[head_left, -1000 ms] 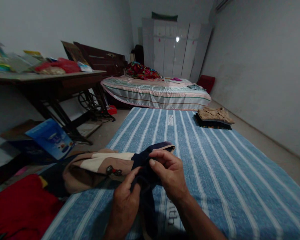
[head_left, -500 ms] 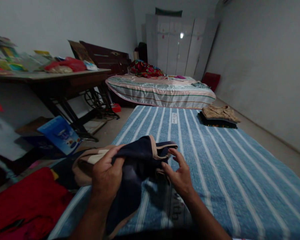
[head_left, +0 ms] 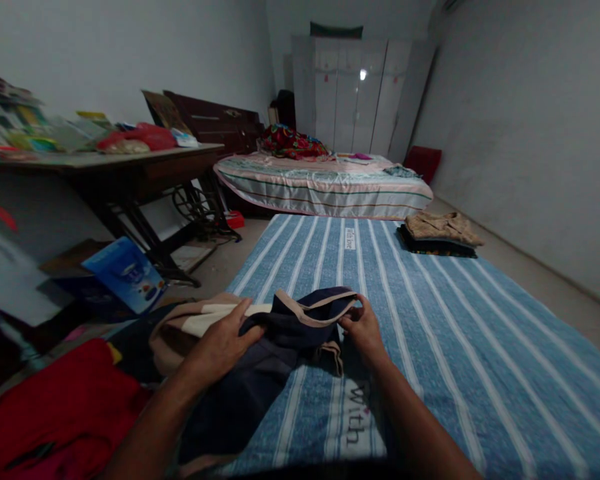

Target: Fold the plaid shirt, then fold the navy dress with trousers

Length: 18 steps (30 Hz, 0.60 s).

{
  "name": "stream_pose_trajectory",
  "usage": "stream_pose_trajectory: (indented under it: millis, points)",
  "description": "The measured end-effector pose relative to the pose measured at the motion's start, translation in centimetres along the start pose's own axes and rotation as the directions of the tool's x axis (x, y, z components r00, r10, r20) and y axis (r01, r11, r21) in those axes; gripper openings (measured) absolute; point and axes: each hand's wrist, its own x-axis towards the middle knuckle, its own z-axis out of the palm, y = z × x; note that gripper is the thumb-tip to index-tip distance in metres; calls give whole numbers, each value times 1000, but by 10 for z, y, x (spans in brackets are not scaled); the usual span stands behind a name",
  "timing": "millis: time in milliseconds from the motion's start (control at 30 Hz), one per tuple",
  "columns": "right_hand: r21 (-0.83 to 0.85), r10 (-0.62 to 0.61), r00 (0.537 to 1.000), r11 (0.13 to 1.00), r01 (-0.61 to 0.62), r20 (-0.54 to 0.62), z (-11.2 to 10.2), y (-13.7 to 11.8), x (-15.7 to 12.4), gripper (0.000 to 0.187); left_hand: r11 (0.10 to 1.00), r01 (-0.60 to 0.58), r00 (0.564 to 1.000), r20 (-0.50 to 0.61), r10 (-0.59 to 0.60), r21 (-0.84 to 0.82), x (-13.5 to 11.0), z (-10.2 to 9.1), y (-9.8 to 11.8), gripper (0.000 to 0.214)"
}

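Slanting from centre toward lower left of the frame, the navy garment (head_left: 280, 347) lies between both grips: left hand (head_left: 223, 343) clasping its folds, right hand (head_left: 367, 333) pinching its tan-trimmed edge.

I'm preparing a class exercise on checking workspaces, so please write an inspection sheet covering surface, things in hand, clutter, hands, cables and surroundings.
Surface: blue striped cloth, printed with lettering.
Things in hand: dark garment with tan trim, rumpled.
Clutter: red cloth at near left; tan-and-cream fabric adjoining the dark garment; folded clothes at far right.
Hands: right hand pinches the trim edge between its fingers; left hand lies on the dark garment, grip unclear.
Cables: nothing seen.
Surroundings: laden table at left, bed beyond, wardrobe at the back.
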Motion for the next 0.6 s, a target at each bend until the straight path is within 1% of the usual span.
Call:
stream_pose_trajectory:
  millis: [67, 100, 200, 233, 267, 333, 400, 500, 567, 600]
  points:
    - [53, 69, 997, 996, -68, -36, 2, -2, 6, 85, 997, 1, 998, 61, -6, 71, 0, 8, -9, 67]
    - [79, 93, 994, 993, -88, -51, 3, -2, 9, 90, 995, -10, 995, 100, 0, 99, 0, 10, -13, 65]
    - [143, 151, 987, 980, -141, -60, 6, 1, 17, 99, 982, -59, 975, 219, 19, 181, -3, 14, -16, 44]
    - [154, 171, 984, 975, -161, -50, 7, 2, 20, 99, 975, -68, 972, 234, 16, 212, -3, 14, -16, 39]
    - [161, 191, 981, 970, -182, -39, 8, 4, 23, 98, 969, -71, 974, 227, 16, 236, -3, 14, -15, 36]
    - [169, 225, 974, 961, -219, -17, 9, 5, 29, 95, 969, -74, 985, 166, 35, 235, -4, 9, -10, 36]
    - [160, 257, 966, 953, -256, 13, 10, 4, 33, 87, 985, -104, 990, 113, 88, 139, -5, 0, -3, 35]
    - [118, 327, 938, 933, -340, 116, 16, -2, 33, 71, 982, -146, 986, 64, 154, -122, -10, -22, 14, 31]
    - [92, 366, 899, 913, -396, 238, 24, -8, 27, 59, 923, -136, 986, 40, 161, -360, -15, -38, 31, 27]
    - [89, 372, 877, 905, -415, 305, 27, -12, 23, 50, 863, -105, 989, 40, 143, -495, -18, -47, 41, 28]
